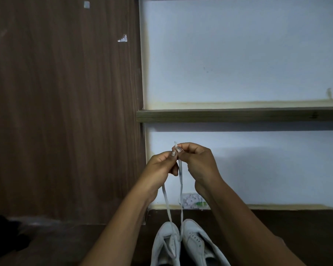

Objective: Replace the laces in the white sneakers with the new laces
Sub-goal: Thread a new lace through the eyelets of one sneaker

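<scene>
Two white sneakers [181,244] stand side by side on the dark desk [276,227] at bottom centre. Mid-frame, the left hand [159,164] and right hand [198,162] pinch the lace [180,181] ends together, strands running down to the shoes. This looks like evening the ends; next, each tip needs feeding through an eyelet.

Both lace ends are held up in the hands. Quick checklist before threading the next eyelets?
1. Left hand and right hand pinch the lace: ok.
2. Both strands run down to the laced sneaker: ok.
3. Ends level: one tip shows above the fingers, the other is hidden: cannot tell.
4. Strands free of twist: cannot tell.
5. The other sneaker laced: eyelets look empty: not ok.
</scene>
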The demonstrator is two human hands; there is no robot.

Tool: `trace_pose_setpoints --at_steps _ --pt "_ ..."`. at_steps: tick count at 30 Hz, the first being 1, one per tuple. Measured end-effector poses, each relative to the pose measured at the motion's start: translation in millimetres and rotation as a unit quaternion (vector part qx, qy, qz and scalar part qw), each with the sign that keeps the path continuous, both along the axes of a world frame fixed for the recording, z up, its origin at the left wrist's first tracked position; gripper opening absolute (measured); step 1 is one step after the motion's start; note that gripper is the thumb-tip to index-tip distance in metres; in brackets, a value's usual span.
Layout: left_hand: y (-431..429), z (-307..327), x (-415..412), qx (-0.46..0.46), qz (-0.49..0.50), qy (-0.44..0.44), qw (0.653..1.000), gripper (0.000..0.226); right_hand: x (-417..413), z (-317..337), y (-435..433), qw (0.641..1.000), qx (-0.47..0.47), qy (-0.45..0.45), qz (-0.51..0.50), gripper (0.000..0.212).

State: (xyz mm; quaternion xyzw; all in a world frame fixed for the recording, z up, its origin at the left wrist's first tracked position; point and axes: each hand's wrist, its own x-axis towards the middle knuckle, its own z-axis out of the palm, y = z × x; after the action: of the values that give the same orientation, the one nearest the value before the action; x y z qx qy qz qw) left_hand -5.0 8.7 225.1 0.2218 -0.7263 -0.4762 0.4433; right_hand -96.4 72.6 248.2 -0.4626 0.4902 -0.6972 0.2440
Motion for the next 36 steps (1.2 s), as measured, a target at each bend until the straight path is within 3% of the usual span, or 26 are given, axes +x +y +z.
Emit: trace_pose_setpoints --at_steps 5,11,15,17,19,22,26,29,31,32,33,35,36 --pt "-1.7 -13.1 -3.2 0.138 -0.07 0.055 0.986 0.03 0.8 -7.3 -0.3 0.998 0.028 -0.037 0.041 0.016" --pt "-23.0 -43.3 -8.5 0.138 -0.119 0.039 0.982 0.034 -10.3 -27.3 -14.2 0.996 0.061 -0.068 0.011 0.023" --pt "-36.0 -77.3 -4.5 0.177 -0.152 0.022 0.972 0.035 -21.8 -37.8 -23.0 0.975 0.014 -0.217 0.049 0.026" --pt "-41.9 -93.3 0.2 0.204 -0.157 0.019 0.966 0.032 -29.6 -44.4 -28.9 0.968 -0.017 -0.246 0.046 0.026" --pt "-48.6 -107.9 3.2 0.222 -0.142 0.022 0.964 0.033 -35.9 -61.3 -39.2 0.989 -0.009 -0.149 -0.001 0.026" --pt "-61.6 -123.7 3.4 0.201 -0.092 0.017 0.975 0.035 -39.2 -103.2 -55.2 0.993 0.052 0.092 -0.059 0.023" --pt "-79.1 -142.1 -0.4 0.107 -0.031 -0.061 0.992 0.036 -39.8 -152.7 -67.5 0.941 0.124 0.315 -0.023 0.015" --pt "-87.4 -163.2 -4.2 0.109 -0.037 -0.089 0.989 0.033 -41.6 -170.6 -79.5 0.876 0.129 0.464 -0.035 0.018" --pt "-92.0 -174.5 -4.0 0.123 -0.042 -0.085 0.988 0.03 -43.2 -175.3 -82.9 0.846 0.149 0.511 -0.027 0.018" --pt "-95.0 -178.8 -3.6 0.132 -0.053 -0.08 0.987 0.03 -43.6 -178.1 -84.3 0.862 0.15 0.483 -0.014 0.018" --pt "-97.5 -181.1 -3.2 0.14 -0.07 -0.077 0.985 0.03 -44.3 -178.1 -83.1 0.904 0.142 0.403 -0.001 0.018" --pt "-101.9 -181.7 -3.1 0.16 -0.106 -0.072 0.979 0.033 -49.8 -176.1 -84.4 0.982 0.092 0.163 0.002 0.028" --pt "-103.9 -180.5 -3.7 0.169 -0.116 -0.067 0.977 0.034 -58.4 -173.1 -85.6 0.997 0.054 0.05 0.002 0.033"
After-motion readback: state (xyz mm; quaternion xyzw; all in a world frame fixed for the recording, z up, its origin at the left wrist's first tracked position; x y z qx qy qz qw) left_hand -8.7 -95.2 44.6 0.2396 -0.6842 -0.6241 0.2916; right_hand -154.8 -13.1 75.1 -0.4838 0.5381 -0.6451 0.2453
